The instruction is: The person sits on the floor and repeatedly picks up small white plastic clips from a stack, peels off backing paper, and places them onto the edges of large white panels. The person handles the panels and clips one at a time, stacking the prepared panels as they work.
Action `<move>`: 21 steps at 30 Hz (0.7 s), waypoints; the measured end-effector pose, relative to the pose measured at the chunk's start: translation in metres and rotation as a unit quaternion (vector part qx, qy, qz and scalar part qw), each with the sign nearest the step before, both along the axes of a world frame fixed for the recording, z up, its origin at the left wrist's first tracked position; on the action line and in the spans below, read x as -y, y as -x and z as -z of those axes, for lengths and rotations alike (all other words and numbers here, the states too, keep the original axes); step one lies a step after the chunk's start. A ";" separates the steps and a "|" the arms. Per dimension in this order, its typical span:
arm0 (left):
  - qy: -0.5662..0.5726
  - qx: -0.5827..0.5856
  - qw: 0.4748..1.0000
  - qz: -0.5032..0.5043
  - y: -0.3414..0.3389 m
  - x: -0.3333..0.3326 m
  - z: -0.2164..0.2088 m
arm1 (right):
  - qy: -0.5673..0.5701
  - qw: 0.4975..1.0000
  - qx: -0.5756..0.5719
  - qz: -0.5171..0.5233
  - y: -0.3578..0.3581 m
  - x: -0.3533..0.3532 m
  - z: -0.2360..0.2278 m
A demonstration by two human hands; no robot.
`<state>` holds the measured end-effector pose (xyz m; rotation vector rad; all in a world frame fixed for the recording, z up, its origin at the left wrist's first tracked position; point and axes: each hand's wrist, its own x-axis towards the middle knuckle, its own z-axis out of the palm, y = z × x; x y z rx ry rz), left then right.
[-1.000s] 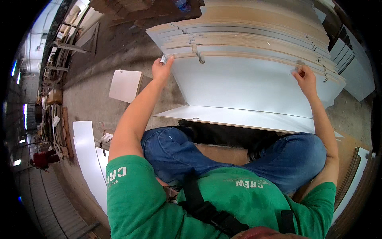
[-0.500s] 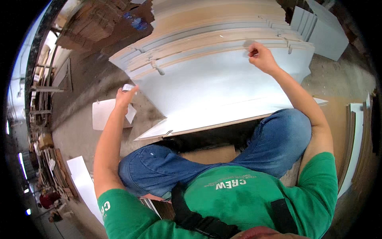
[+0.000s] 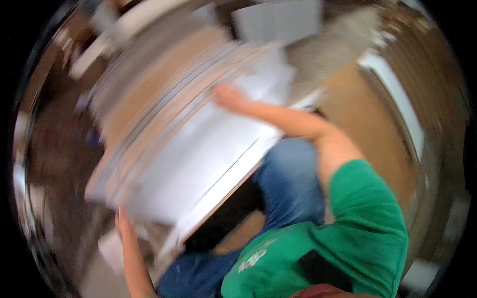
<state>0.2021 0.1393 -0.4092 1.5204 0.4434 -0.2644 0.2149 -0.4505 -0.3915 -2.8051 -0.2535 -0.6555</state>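
A stack of white-faced boards or folded card sheets point(image 3: 198, 154) with brown edges leans in front of my legs. My right hand point(image 3: 231, 98) is over the upper right part of the front white sheet, close to the brown edges. Its fingers look curled but are smeared by motion. By the lower left corner of the stack is my left hand point(image 3: 121, 221), also blurred. Whether it touches the sheet or holds anything does not show. The nearest sheet's lower flap point(image 3: 218, 193) runs along in front of my knees.
A pale box-like piece point(image 3: 112, 251) is on the floor beside my left forearm. White panels point(image 3: 278, 22) stand beyond the stack. To the right lies a brown board point(image 3: 357, 119), with a white-edged stack point(image 3: 397, 99) past it.
The whole view has swung to the right, so the stack now slants and appears further left. A small white piece seen by my left hand earlier no longer shows clearly.
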 end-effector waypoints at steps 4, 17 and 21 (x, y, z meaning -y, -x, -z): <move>-0.248 -0.122 0.955 -0.106 0.046 -0.023 -0.044 | -0.049 0.981 -0.046 -0.180 0.013 -0.069 -0.020; -0.208 -0.147 0.960 -0.115 0.057 -0.037 -0.046 | -0.251 0.957 -0.101 -0.108 0.016 -0.090 -0.025; -0.196 -0.164 0.959 -0.124 0.052 -0.045 -0.041 | -0.281 0.953 -0.052 -0.101 0.012 -0.093 -0.033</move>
